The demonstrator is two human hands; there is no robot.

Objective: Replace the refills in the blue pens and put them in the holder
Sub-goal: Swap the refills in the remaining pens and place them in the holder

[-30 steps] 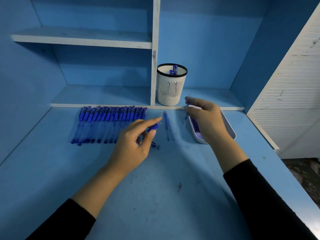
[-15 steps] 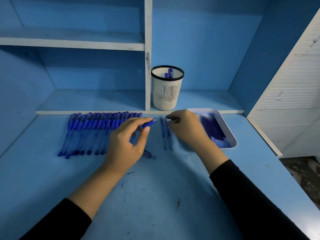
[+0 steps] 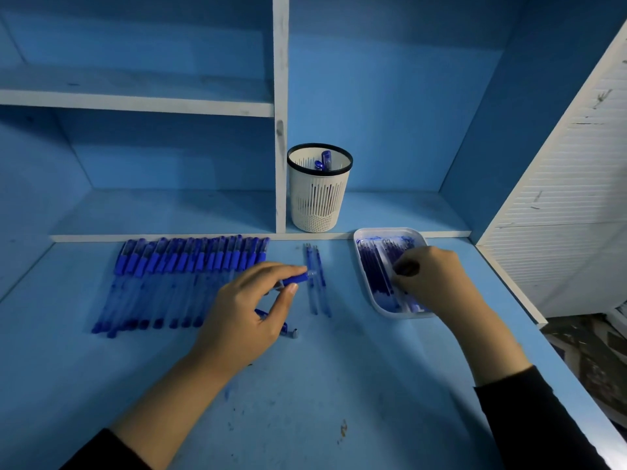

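Now the right hand (image 3: 431, 279) is reaching into the shallow white plastic tray (image 3: 386, 230), away from the loose refills (image 3: 315, 286); its fingers are curling among thin dark refill tubes (image 3: 373, 269), grip unclear. Meanwhile the left hand (image 3: 244, 307) is pinching a slim blue pen (image 3: 296, 279) beside those loose refills.

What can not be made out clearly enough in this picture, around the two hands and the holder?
- Head view: whether the right hand pinches anything in the tray; its own curled fingers hide the tips.
- Head view: most of the pen that the left hand grips; the hand itself covers it.
- Head view: how many pens stand in the holder; its wall hides all but the tops.
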